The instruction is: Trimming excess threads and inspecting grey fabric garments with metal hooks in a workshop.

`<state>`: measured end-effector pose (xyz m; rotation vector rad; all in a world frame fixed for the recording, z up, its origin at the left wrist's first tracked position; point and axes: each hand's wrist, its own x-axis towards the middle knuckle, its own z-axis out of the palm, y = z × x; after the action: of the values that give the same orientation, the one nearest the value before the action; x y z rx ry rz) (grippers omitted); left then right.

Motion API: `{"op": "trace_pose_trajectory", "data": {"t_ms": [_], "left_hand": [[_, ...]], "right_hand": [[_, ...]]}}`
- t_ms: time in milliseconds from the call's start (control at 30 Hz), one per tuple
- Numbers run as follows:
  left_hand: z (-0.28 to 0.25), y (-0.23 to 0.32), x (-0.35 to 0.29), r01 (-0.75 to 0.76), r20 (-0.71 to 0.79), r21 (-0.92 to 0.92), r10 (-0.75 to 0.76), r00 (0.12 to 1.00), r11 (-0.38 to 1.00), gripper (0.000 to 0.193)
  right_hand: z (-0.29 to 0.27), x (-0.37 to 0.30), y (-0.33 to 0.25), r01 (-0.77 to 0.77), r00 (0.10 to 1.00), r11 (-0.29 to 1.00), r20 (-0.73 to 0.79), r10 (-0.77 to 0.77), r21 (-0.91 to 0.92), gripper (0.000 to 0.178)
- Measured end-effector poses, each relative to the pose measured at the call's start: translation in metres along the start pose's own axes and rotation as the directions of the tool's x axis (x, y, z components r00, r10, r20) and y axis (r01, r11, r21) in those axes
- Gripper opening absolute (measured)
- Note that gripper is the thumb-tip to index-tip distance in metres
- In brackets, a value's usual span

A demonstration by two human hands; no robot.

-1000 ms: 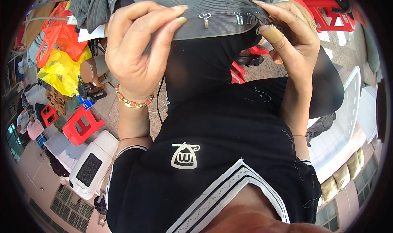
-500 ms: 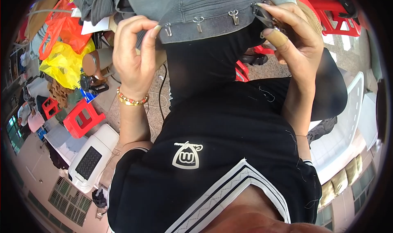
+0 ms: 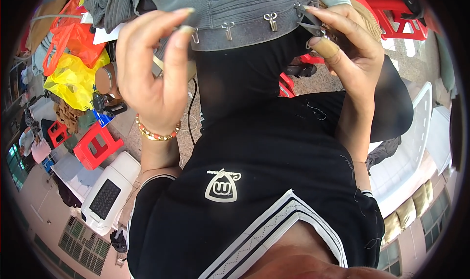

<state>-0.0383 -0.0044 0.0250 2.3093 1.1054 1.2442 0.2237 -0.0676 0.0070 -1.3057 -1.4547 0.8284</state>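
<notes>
1. L hand: thumb & index apart, nothing clearly gripped.
2. R hand: thumb & fingers pinching what look like small dark snips.
3. Grey garment btwn both hands' fingertips; metal hooks along edge, one beside L thumb.
4. Best: L fingertips hold edge taut, snip pts off cloth.

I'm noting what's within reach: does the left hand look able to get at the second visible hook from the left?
Probably yes: that hook lies uncovered on the grey band, and the left hand is close by, fingertips apart.
</notes>
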Motion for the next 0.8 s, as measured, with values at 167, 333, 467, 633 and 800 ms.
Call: {"op": "trace_pose_trajectory", "data": {"t_ms": [167,333,467,633,800], "left_hand": [[0.017,0.012,0.006,-0.109,0.050,-0.098,0.114,0.992,0.989,0.020],[0.018,0.010,0.011,-0.134,0.049,-0.060,0.137,0.989,0.989,0.015],[0.017,0.016,0.017,-0.251,0.114,-0.011,0.250,0.961,0.968,0.012],[0.032,0.014,0.010,-0.149,0.036,-0.123,0.154,0.987,0.981,0.025],[0.038,0.009,-0.002,-0.049,-0.143,-0.473,-0.021,0.990,0.880,0.025]], "right_hand": [[-0.003,0.002,0.004,0.133,0.991,0.990,0.036,-0.132,-0.044,0.040],[-0.004,-0.002,0.008,0.142,0.990,0.988,0.006,-0.141,-0.069,0.041],[-0.001,-0.002,0.006,0.128,0.992,0.991,-0.017,-0.129,-0.033,0.043],[0.013,0.000,0.001,0.231,0.970,0.968,-0.048,-0.236,-0.094,0.049],[0.028,0.008,-0.001,0.317,0.944,0.939,-0.048,-0.326,-0.133,0.040]]}}
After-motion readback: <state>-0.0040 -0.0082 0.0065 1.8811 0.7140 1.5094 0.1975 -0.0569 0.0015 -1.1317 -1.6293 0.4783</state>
